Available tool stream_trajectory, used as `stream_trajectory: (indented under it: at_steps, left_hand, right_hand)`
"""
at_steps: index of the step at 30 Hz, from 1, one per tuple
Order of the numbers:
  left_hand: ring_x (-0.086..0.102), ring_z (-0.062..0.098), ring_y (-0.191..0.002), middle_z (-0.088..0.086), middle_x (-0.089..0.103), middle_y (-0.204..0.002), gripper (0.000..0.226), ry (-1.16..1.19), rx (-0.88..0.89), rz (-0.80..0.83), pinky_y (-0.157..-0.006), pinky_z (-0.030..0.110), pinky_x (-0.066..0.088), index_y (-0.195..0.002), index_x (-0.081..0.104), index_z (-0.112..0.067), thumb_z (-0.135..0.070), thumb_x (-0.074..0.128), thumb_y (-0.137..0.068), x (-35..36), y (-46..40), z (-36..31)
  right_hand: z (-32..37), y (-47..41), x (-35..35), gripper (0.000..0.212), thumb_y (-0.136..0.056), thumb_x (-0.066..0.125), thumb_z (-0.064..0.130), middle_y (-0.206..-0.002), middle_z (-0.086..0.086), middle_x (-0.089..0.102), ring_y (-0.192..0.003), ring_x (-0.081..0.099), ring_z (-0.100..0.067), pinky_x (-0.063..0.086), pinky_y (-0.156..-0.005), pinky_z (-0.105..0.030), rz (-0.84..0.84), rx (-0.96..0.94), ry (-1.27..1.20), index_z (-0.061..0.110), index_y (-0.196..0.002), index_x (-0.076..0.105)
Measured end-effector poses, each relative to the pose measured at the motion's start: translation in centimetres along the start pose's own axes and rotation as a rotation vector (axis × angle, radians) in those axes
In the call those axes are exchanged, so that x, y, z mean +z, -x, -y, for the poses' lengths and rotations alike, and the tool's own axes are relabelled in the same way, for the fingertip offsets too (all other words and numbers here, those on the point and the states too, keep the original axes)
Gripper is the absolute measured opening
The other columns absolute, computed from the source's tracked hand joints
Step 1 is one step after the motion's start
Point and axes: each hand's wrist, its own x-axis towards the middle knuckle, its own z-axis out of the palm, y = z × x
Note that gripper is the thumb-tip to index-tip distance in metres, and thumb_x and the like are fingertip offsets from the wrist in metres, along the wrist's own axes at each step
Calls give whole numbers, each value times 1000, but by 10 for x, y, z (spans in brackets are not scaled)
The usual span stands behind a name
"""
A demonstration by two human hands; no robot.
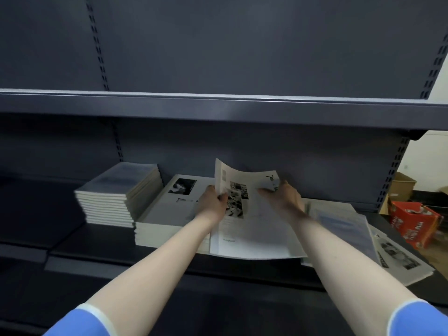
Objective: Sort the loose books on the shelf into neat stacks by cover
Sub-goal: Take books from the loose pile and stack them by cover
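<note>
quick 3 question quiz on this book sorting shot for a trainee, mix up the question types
1. True or false: both hands grip the white book that is curling upward.
2. Which stack stands taller: A) the blue-grey stack on the left, B) the white stack beside it?
3. Fill in: the unsorted loose books lie to the person's ____.

Key
1. True: the left hand pinches its left edge, the right hand grips its far edge.
2. A
3. right
</note>
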Motion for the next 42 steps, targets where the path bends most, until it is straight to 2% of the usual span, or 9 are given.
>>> stream_trajectory:
  at_steps: [9,14,17,19,22,27,33,38,42]
  left_hand:
    - [58,21,-80,9,63,-106,30,-114,34,-1,-66,28,42,-112,49,-8,-34,46,-98,-90,-32,67]
    - [63,29,-96,11,63,-111,38,-155,10,39,-73,33,49,-119,48,-5,-36,49,-96,-112,-42,102]
    - [62,31,-98,12,63,-111,37,-231,1,48,-79,38,52,-115,48,-5,-37,51,-95,-118,-47,112]
    - [62,31,-100,11,63,-111,38,-307,15,41,-82,40,51,-115,47,-6,-38,50,-95,-120,-50,116]
    - [62,30,-103,11,62,-116,39,-468,44,2,-82,37,49,-118,46,-7,-39,47,-96,-118,-50,116]
    - [54,29,-115,13,49,-130,43,-708,80,-41,-86,34,46,-128,42,-5,-37,37,-100,-111,-58,118]
    - [42,31,-123,15,39,-134,43,-703,51,2,-89,37,46,-131,40,-4,-34,36,-101,-104,-77,119]
    - [46,34,-122,18,46,-132,49,-659,26,33,-88,42,46,-127,44,-2,-40,29,-101,-102,-94,124]
    - [49,33,-120,18,51,-128,47,-655,39,5,-85,42,47,-122,48,-2,-40,29,-101,-98,-108,125]
  right_hand:
    - [90,23,72,57,-87,59,50,-126,-10,57,-116,55,-30,43,-82,-32,11,14,100,9,-124,47]
    - [111,35,106,54,-88,59,47,-124,-11,58,-113,56,-29,38,-73,-29,19,53,146,7,-123,47]
    - [117,38,117,57,-88,59,48,-126,-12,56,-114,56,-29,41,-75,-30,33,81,184,7,-125,46]
    - [117,35,122,59,-88,58,49,-127,-13,54,-115,55,-30,44,-80,-31,39,95,204,7,-127,45]
    - [116,30,127,61,-89,55,51,-128,-13,51,-113,56,-29,42,-75,-30,32,119,245,7,-130,45]
    - [114,24,137,64,-92,44,55,-129,-15,46,-116,53,-30,45,-81,-32,38,182,291,7,-134,42]
    - [117,7,148,59,-97,32,44,-131,-14,45,-119,46,-28,42,-81,-32,49,157,374,2,-138,40]
    - [119,-10,158,58,-97,33,41,-133,-15,45,-121,48,-29,43,-88,-34,73,165,290,1,-139,38]
    - [119,-21,164,58,-98,31,40,-134,-16,45,-121,49,-30,43,-87,-34,71,169,276,-1,-140,34]
